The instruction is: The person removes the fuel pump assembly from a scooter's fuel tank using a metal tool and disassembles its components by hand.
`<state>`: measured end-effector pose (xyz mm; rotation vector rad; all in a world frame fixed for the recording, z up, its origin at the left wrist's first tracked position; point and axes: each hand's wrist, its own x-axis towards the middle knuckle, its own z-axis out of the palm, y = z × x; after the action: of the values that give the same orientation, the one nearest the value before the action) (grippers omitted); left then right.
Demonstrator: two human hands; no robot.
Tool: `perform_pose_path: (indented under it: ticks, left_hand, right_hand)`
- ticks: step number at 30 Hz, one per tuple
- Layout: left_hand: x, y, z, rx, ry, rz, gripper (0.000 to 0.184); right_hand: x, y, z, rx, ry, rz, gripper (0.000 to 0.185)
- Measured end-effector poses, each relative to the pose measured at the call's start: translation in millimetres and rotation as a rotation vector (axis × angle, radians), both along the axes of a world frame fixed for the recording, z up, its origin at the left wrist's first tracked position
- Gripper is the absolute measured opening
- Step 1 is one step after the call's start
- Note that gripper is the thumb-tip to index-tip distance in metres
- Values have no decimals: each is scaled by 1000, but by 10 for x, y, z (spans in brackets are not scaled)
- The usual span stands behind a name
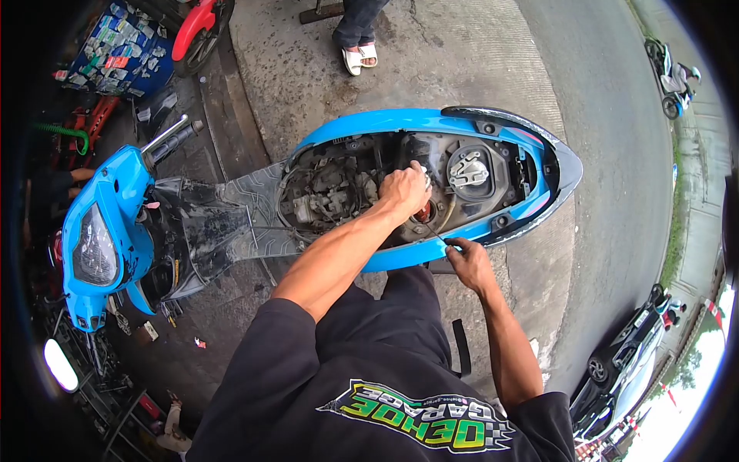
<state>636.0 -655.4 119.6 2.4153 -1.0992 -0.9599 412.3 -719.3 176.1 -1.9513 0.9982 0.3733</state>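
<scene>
A blue scooter (369,119) lies across the view with its seat off, and its engine bay (327,192) is exposed. My left hand (406,192) is over the middle of the bay, closed, with a pale piece showing at its fingertips. Just below those fingers a reddish part (423,212) shows, partly hidden by the hand. At the near blue side panel (400,256), my right hand (471,266) is closed in a pinch by a thin dark strand; what it grips is too small to name. A round fuel cap (468,171) sits right of my left hand.
Beyond the scooter stands a person in white sandals (359,58). A blue drum (123,54) and a red motorcycle part (194,29) are at upper left. To the right runs a road (616,154) with a motorcycle (671,81) and a parked car (620,339).
</scene>
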Motion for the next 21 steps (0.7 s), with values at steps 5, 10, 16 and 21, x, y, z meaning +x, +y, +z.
perform_pose_path:
  ticks: [5,10,16,21]
  left_hand:
    - [-18,-25,-19,-16,-17,24,61]
    - [-67,-14,31,-9,-15,78,57]
    - [-96,15,33,-47,4,95,60]
    - [-107,16,-30,-124,-112,35,58]
  right_hand:
    - [166,-199,-249,48,-14,117,36]
    - [466,334,-89,-132,131,13,35]
    - [434,856,-298,-255,112,-97,36]
    - [493,684,-310,-222,12,-199,35]
